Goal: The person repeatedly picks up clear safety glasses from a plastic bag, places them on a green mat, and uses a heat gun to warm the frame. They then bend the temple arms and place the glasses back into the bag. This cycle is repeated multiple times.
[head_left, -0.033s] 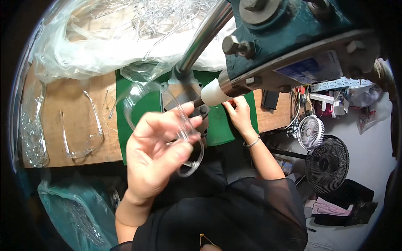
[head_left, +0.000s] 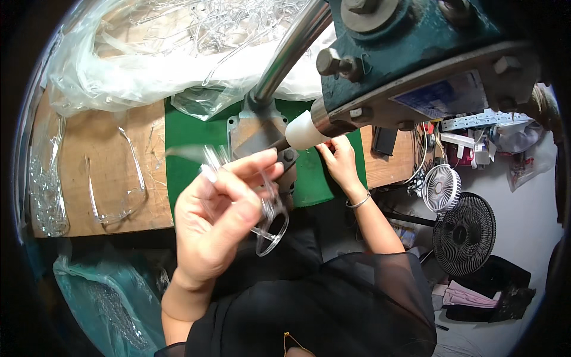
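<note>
Wooden table (head_left: 74, 143): it runs under all the work things, and its flat top gives them a place to lie.
Big machine (head_left: 410, 59): dark green metal, leaning over the table on a shiny pole, which seems to hold it up.
Plastic bag (head_left: 137, 83): lies at the back with its mouth spread, likely so the thin clear bits inside are easy to reach.
Green cloth (head_left: 321, 184): flat under the machine's foot, perhaps to save the wood from scratches.
Left hand (head_left: 205, 229): up in front of the machine, pinching a clear frame, maybe by fingertips because it is so thin.
Right hand (head_left: 340, 160): low on the cloth, by the machine; its fingertips are partly hidden, so I cannot tell if they hold anything.
Clear frame (head_left: 273, 237): in the left hand, above the cloth; its far end is a blur.
White collar (head_left: 303, 131): round the machine's rod, just beside the right hand.
</note>
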Demonstrator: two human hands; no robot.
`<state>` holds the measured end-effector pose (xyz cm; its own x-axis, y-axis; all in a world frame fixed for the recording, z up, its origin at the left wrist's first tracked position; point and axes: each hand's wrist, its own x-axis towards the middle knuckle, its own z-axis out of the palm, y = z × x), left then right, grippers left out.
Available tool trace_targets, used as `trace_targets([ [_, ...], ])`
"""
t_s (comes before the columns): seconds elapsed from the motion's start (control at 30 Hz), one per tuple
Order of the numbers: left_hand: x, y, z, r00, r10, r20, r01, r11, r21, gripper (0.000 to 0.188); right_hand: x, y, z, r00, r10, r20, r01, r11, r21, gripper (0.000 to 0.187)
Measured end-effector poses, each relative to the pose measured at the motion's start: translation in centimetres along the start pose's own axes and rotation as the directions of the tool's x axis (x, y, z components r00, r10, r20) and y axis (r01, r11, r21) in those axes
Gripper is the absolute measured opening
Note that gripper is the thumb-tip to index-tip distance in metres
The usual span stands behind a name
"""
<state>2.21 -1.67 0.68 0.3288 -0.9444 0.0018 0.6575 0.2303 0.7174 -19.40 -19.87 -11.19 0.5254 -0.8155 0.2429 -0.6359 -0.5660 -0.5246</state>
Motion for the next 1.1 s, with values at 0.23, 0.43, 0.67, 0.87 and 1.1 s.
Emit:
trace_targets([
  [0.23, -1.4, 0.0, -0.1, 0.995, -0.095, 0.042, 0.093, 0.995, 0.047, 0.044, 0.2, -8.4, -5.3, 0.985, 0.114, 0.129, -0.16, 0.881, 0.445, 0.007],
  [0.43, -2.1, -2.1, 0.5, 0.989, 0.047, 0.14, -0.107, 0.884, 0.455, 0.059, 0.5, -16.2, -7.3, 0.824, -0.556, 0.107, 0.425, 0.733, 0.531, 0.015],
  [0.67, -2.3, -1.2, 0.1, 0.983, 0.088, 0.164, -0.163, 0.831, 0.532, 0.06, 0.8, -16.0, -6.7, 0.795, -0.593, 0.126, 0.432, 0.701, 0.568, 0.014],
  [0.87, -2.2, -1.3, 0.1, 0.972, 0.066, 0.227, -0.191, 0.786, 0.587, 0.061, 0.5, -15.5, -6.6, 0.838, -0.529, 0.134, 0.318, 0.673, 0.668, 0.014],
  [1.1, -2.2, -1.2, -0.1, 0.972, -0.01, 0.233, -0.13, 0.805, 0.579, 0.061, 0.6, -15.3, -6.6, 0.84, -0.501, 0.208, 0.2, 0.643, 0.739, 0.015],
])
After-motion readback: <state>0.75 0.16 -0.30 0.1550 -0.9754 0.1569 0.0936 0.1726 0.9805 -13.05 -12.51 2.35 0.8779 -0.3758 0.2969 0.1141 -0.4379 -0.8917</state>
